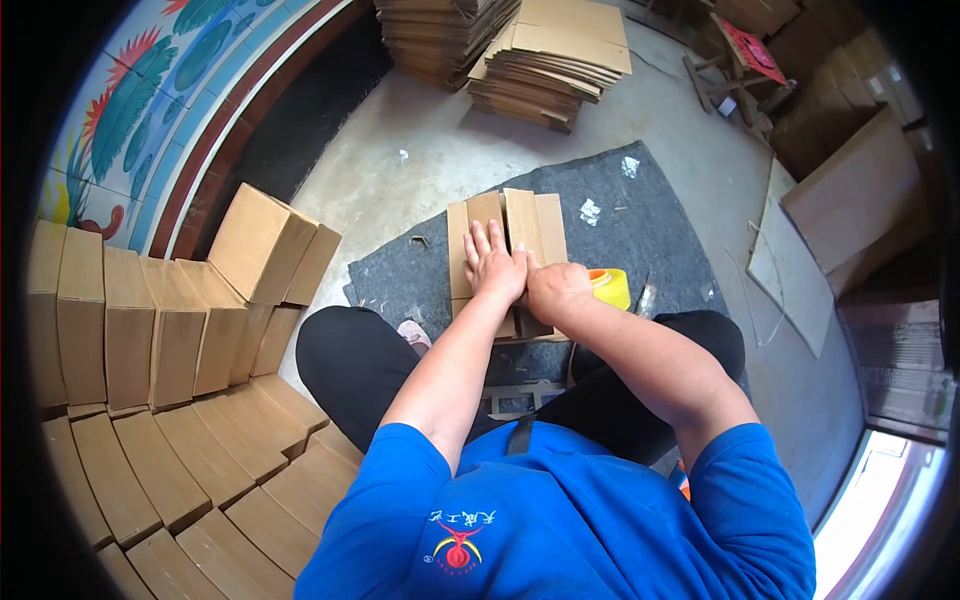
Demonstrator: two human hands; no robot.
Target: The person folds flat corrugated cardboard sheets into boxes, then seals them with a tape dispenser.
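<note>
A brown cardboard box [543, 222] stands on the dark mat in front of me, its top flaps parted by a narrow dark gap. My left hand [492, 262] lies on the left flap with its fingers spread. Beside it, my right hand [557, 290] is closed at the gap between the flaps, its thumb side touching my left hand; what its fingers hold, if anything, is hidden. A yellow tape roll with an orange core [611, 288] is just right of my right hand.
Rows of closed cardboard boxes [205, 320] fill the left side. Flat cardboard stacks [565, 50] stand at the back. The dark mat [650, 220] bears white scraps. A small wooden stand with a red top [750, 50] and large cardboard sheets [860, 200] are at the right.
</note>
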